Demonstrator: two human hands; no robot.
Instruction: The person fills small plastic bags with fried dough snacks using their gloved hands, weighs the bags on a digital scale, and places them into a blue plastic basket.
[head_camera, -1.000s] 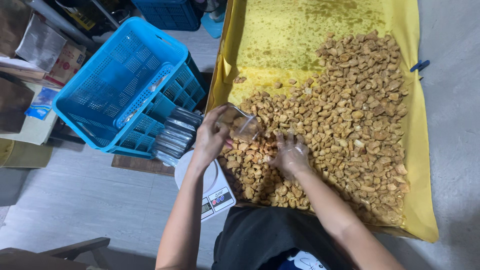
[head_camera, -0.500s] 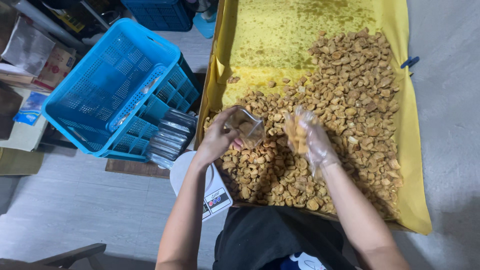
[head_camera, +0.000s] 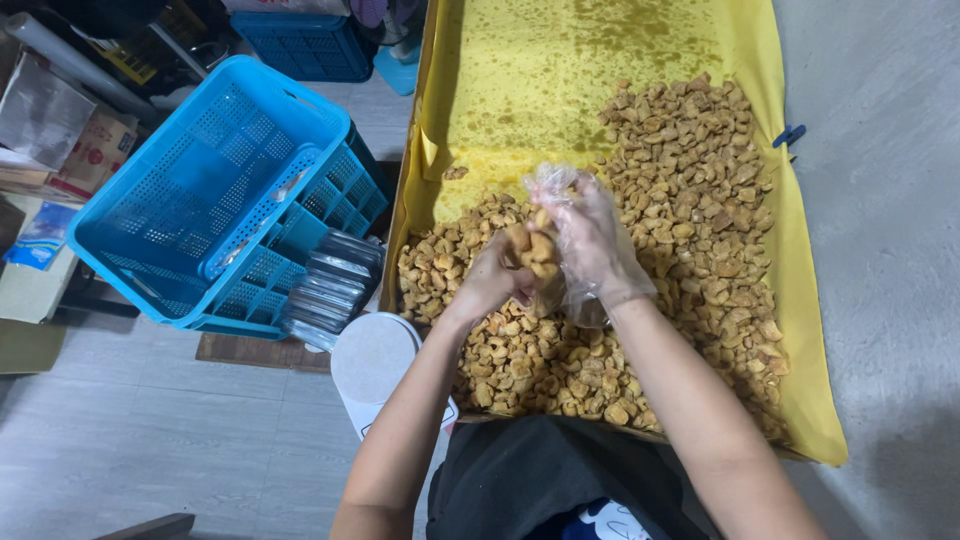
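Even, soft overhead light, moderately bright; the yellow sheet (head_camera: 600, 60) at 12 o'clock reads brightest, with no hard glare. The clutter behind the blue crate (head_camera: 215, 190) toward 10 o'clock sits dim, and shadows under the forearms at 6 o'clock are faint. Focus holds at centre; the clear plastic glove on the right hand (head_camera: 590, 240) shows mild sheen, and the floor lines bend slightly near the edges.

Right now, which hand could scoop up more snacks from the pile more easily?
Probably the right hand. It wears a clear plastic glove and hovers over the snacks on the yellow sheet. The bare left hand is busy gripping a small clear container of snacks.
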